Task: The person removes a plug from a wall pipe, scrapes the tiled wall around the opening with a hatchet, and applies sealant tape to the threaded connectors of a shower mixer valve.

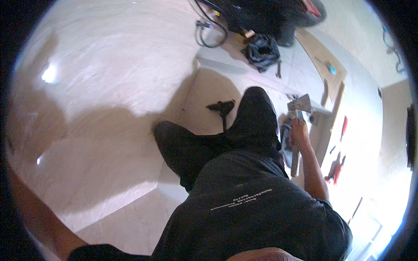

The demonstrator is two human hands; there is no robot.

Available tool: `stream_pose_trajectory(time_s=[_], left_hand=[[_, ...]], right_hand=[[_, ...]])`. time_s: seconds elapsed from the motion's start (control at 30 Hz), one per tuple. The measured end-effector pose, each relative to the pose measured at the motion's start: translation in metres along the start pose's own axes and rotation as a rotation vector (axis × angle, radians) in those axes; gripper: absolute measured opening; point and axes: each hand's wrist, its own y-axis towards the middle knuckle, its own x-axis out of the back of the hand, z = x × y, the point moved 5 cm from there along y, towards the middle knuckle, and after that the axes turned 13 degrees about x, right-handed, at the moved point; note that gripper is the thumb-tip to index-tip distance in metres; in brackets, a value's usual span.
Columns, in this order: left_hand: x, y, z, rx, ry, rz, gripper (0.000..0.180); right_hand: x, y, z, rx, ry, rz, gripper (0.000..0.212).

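My right hand (299,130) is closed around a tool with a broad, flat grey metal blade (300,103), which looks like a scraper. Below the hand a pale bar (295,163) shows; whether it belongs to the same tool I cannot tell. Beside my right knee, the hand is close to a dark item (286,139) that it partly hides. My left forearm (39,217) reaches out to the left edge, and its hand lies outside the picture. In front of my legs a dark pistol-shaped tool (224,107) rests on the floor.
Far ahead lie a large black bag (261,15), dark cables (211,35) and a crumpled black plastic bag (262,51). A wooden board (320,54) carries a turquoise item (332,68). Red-handled tools (335,172) lie to the right. A large pale wall surface (109,78) fills the left.
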Motion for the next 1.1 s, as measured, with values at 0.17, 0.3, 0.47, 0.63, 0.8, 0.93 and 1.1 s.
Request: stream_pose_trajectory(time_s=[0.17, 0.3, 0.47, 0.63, 0.8, 0.93, 1.1], left_hand=[[-0.057, -0.057, -0.015, -0.053, -0.225, 0.244, 0.03], [-0.108, -0.102, -0.02, -0.034, -0.31, 0.497, 0.031], [-0.158, -0.152, -0.021, 0.003, -0.373, 0.756, 0.032], [-0.19, -0.196, -0.024, 0.052, -0.398, 0.957, 0.033], [-0.226, -0.229, -0.04, 0.062, -0.414, 1.163, 0.034], [-0.274, -0.251, -0.06, 0.06, -0.408, 1.337, 0.035], [-0.429, -0.316, -0.125, 0.014, -0.409, 1.532, 0.037]], right_hand=[[-0.011, -0.018, -0.028, -0.275, 0.07, 0.077, 0.046], [-0.037, -0.011, -0.036, -0.365, -0.059, 0.249, 0.04], [-0.096, 0.022, -0.106, -0.166, -0.067, 0.265, 0.036], [-0.135, 0.019, -0.133, -0.065, -0.28, 0.23, 0.038], [-0.15, 0.014, -0.139, -0.047, -0.528, 0.228, 0.039], [-0.159, 0.019, -0.133, -0.026, -0.65, 0.244, 0.041], [-0.154, 0.02, -0.133, -0.073, -0.795, 0.234, 0.042]])
